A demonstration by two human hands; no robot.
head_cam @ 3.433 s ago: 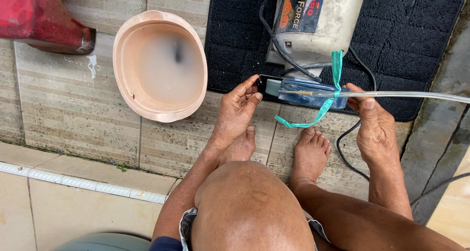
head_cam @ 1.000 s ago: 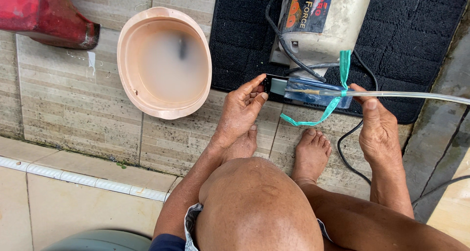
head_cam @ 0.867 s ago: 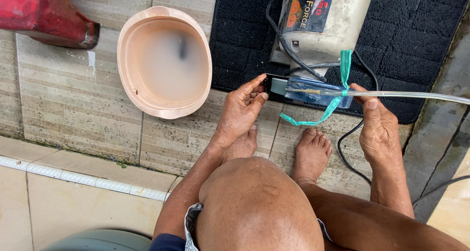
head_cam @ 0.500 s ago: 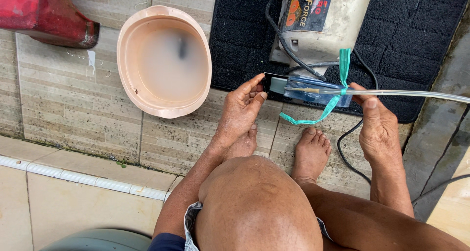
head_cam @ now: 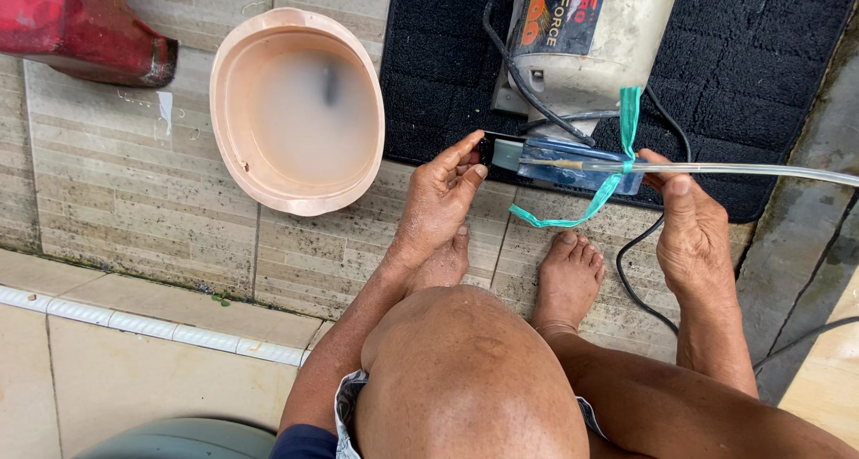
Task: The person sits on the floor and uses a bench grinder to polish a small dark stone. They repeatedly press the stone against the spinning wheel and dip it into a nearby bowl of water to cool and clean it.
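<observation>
Small blue device [head_cam: 573, 162] with clear tube [head_cam: 761, 169] and green tie [head_cam: 617, 168], just before cream machine [head_cam: 591, 38] | left hand [head_cam: 438, 199] fingers pinch its dark end | right hand [head_cam: 693, 226] closed on tube end | tie knotted, tails loose | murky basin [head_cam: 300, 110] left of machine

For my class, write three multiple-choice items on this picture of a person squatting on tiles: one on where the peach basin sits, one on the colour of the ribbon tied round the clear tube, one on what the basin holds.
1. The peach basin lies
A. left of the black mat
B. on the mat
C. behind the person's heels

2. The ribbon on the clear tube is
A. red
B. teal
C. yellow

3. The basin is
A. dry and bare
B. upside down
C. holding cloudy water

Answers: 1 A, it rests on tiles beside the mat's left edge. 2 B, teal tails hang between the left hand and right hand. 3 C, milky liquid covers its bottom.
</observation>
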